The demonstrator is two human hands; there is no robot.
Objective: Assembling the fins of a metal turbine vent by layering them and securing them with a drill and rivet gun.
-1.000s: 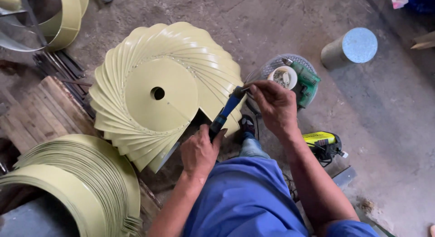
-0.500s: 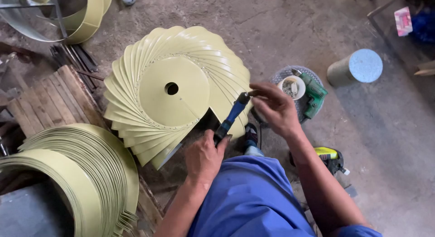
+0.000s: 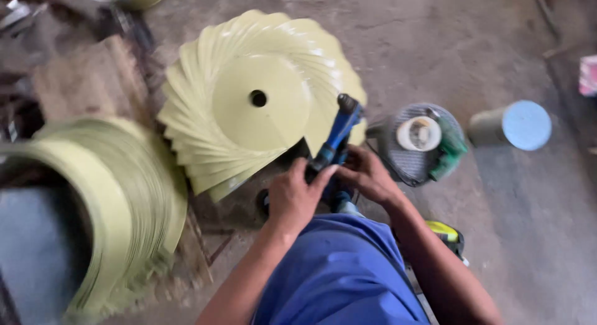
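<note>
The blue hand tool (image 3: 339, 135) was gripped by both left hand (image 3: 293, 197) and right hand (image 3: 367, 176), nose held against the yellow fan wheel (image 3: 261, 101) rim for leverage.

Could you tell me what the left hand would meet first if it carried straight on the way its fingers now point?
The left hand points up and right and already touches the blue tool. Beyond it lies the pale yellow fan wheel; depth is unclear.

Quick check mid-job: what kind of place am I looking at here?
Probably a small metal workshop. Pale yellow fan wheel of overlapping blades on a bare concrete floor, a stack of similar blades beside it, and both hands gripping a blue tool.
</note>
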